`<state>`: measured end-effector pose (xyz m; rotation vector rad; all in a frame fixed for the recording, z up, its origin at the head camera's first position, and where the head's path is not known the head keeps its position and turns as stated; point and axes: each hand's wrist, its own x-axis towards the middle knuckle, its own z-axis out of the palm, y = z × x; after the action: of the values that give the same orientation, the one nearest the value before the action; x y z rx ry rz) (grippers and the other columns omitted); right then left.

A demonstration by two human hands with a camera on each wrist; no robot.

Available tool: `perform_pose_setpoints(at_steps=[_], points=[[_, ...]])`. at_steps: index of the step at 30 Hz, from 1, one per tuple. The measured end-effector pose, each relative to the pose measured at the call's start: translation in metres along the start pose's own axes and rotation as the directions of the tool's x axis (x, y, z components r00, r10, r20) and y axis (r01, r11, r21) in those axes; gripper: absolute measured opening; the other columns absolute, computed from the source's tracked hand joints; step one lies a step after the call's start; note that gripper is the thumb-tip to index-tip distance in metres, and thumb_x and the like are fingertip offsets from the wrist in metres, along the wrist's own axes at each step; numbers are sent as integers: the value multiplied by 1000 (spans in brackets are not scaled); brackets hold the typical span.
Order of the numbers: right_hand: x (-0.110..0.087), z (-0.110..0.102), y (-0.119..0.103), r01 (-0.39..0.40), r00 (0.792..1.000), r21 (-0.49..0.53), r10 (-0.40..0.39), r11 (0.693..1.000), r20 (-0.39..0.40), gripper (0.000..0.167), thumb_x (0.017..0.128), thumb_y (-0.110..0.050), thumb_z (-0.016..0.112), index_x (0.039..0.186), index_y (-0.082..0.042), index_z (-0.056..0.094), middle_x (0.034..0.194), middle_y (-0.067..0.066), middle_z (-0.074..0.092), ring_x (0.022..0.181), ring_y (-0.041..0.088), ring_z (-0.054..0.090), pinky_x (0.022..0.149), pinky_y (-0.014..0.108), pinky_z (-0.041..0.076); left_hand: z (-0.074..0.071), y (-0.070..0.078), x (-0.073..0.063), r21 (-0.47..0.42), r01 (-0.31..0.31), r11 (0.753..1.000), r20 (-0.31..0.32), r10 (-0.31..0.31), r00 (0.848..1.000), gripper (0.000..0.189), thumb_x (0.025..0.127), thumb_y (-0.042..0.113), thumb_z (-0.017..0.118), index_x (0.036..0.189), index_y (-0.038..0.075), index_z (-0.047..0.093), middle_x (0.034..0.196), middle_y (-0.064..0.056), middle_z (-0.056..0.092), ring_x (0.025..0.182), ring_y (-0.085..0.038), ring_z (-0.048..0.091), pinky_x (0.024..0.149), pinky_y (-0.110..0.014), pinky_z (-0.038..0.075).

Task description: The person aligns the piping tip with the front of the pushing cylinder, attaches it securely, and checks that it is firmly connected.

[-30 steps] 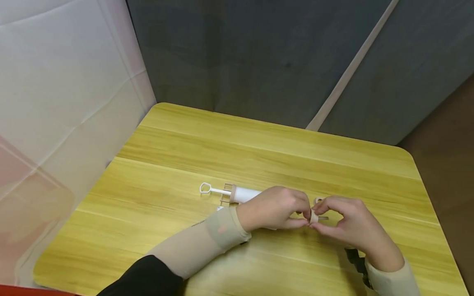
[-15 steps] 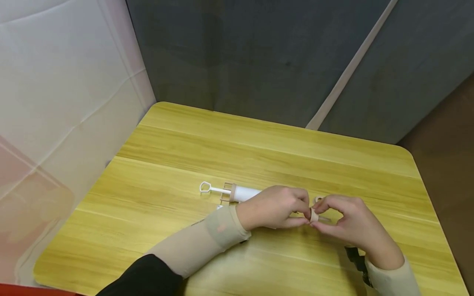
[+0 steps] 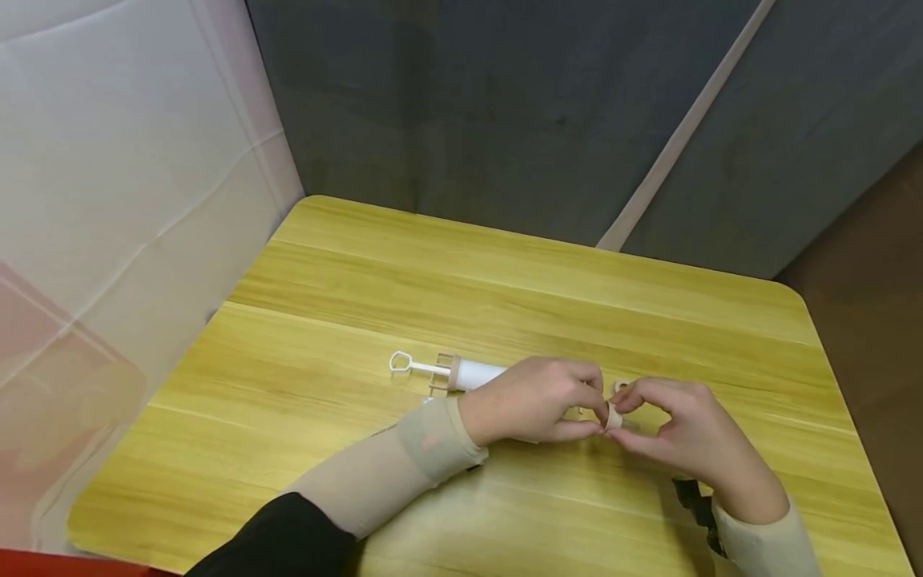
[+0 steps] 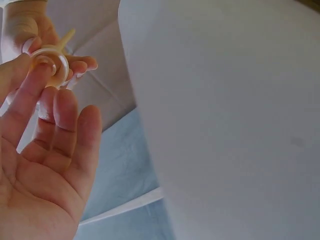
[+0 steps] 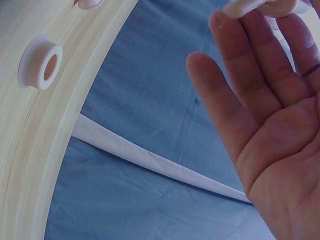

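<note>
Between my hands is a cream nozzle [image 3: 614, 417] with a round, open, rimmed base and a thin spout, which points right in the head view. My right hand [image 3: 695, 433] pinches its side between thumb and fingers. The thumb and index finger of my left hand [image 3: 537, 401] hold the base, and the left wrist view shows the index fingertip over its opening. The other left fingers extend loosely. Partly behind my left hand lies a white syringe-like tube [image 3: 479, 376] with a beige collar and a white plunger ending in a loop handle [image 3: 400, 363].
A small flanged ring [image 5: 42, 62] sits on the wooden table [image 3: 433, 272] beyond my right hand. Another pale piece [image 5: 90, 4] shows at the top of the right wrist view. A dark curtain [image 3: 461, 120] hangs behind the table, and a pale sheet [image 3: 130, 176] hangs at left.
The nozzle has shifted very slightly right, and its spout shows less distinctly than before. Both hands keep hold of it with only tiny finger movements. The tube has stayed in place.
</note>
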<state>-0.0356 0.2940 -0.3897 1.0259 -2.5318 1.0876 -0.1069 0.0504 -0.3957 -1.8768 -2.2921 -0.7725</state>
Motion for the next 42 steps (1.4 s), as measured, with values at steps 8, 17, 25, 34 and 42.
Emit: perform_pose_setpoints(at_steps=[8,17,25,34,42], points=[[1,1,-1,-6,1000,-13,6,1000,6,25,97,-45,76,94,-20,72,96,-6,76,91,14,75,51,14,50,-10,1,-5,35,74,997,63,-76,995,16,97,31,80,108,19,82,107,6,69,88,-3,63,80,-16,51],[2,3,0,-5,1000,-37,5,999,10,26,96,-45,78,93,-21,71,96,-10,75,89,12,74,69,16,56,-16,-2,-22,120,181,976,218,-204,954,23,95,35,82,114,21,81,117,5,72,97,-5,67,83,-22,55],[1,7,4,31,1000,-53,-31,998,0,26,97,-46,75,93,-20,71,94,-11,74,86,10,73,71,16,57,-19,-5,-50,158,257,953,261,-292,920,30,90,32,86,118,24,80,114,6,71,94,-6,66,77,-25,54],[1,9,5,45,999,-60,-45,997,-1,28,98,-50,71,94,-21,72,93,-13,74,87,11,74,76,16,57,-22,-3,-67,184,279,942,272,-322,907,39,84,27,90,120,25,78,117,8,71,100,-9,67,81,-29,56],[2,11,7,24,1000,-110,-23,994,6,35,98,-56,67,92,-22,71,93,-16,73,85,7,73,74,15,57,-22,-12,-76,120,311,943,325,-333,885,49,81,23,92,128,23,76,127,5,71,112,-10,66,92,-28,55]])
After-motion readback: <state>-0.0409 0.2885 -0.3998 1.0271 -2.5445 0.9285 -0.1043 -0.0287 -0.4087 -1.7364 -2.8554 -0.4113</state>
